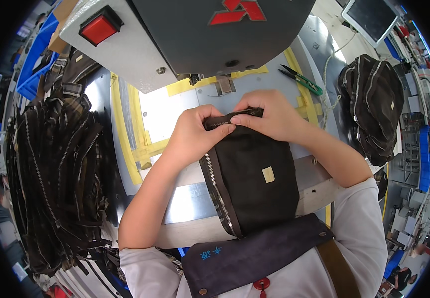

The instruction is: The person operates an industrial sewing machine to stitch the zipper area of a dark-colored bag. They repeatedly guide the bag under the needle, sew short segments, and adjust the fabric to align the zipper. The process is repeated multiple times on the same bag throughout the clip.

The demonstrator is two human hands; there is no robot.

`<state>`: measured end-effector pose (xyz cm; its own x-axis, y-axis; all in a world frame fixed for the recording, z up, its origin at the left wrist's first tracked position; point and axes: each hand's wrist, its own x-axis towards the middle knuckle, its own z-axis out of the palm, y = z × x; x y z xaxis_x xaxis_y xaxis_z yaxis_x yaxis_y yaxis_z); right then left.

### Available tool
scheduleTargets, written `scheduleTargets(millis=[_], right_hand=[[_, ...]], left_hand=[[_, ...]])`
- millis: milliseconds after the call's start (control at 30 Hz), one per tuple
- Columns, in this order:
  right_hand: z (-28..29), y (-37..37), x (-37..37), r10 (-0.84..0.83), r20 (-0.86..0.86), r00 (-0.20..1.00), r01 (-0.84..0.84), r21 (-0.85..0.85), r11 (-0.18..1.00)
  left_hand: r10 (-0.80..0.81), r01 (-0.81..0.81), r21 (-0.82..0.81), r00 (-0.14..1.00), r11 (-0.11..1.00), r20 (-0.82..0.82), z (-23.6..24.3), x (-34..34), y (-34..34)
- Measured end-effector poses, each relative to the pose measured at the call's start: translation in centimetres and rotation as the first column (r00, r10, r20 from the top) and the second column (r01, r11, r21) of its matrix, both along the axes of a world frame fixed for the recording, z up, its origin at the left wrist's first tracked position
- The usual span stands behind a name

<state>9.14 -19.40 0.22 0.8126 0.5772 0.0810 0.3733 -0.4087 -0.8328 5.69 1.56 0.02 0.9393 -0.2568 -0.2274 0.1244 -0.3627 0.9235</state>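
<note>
A dark fabric pouch piece [252, 198] with a metal zipper [218, 191] along its left side hangs from my hands toward my apron. A small pale patch [268, 175] shows on its face. My left hand [192, 131] pinches the far left corner, near the zipper's end. Beside it, my right hand [269, 119] grips the same far edge, its thumb pressed on top of the fabric. The two thumbs almost meet at the folded edge. Just beyond my fingers stands a sewing machine head [225, 42], its needle area [193, 79] apart from the cloth.
Thread snips [302, 80] with green handles lie right of the needle area. Yellow tape strips [125, 129] mark the metal work plate. Dark zippered pieces [58, 174] heap at left; more lie stacked [374, 107] at right. A blue bin [36, 64] and a screen [371, 20] stand farther back.
</note>
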Motion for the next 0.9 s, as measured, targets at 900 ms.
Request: scheduleTargets(millis=[900], right_hand=[[-0.4,0.1,0.9,-0.023,-0.188,0.982,0.03,0.033,0.999]], left_hand=[[-0.126,0.126,-0.024,0.992,0.992,0.001,-0.1,0.4,1.1]])
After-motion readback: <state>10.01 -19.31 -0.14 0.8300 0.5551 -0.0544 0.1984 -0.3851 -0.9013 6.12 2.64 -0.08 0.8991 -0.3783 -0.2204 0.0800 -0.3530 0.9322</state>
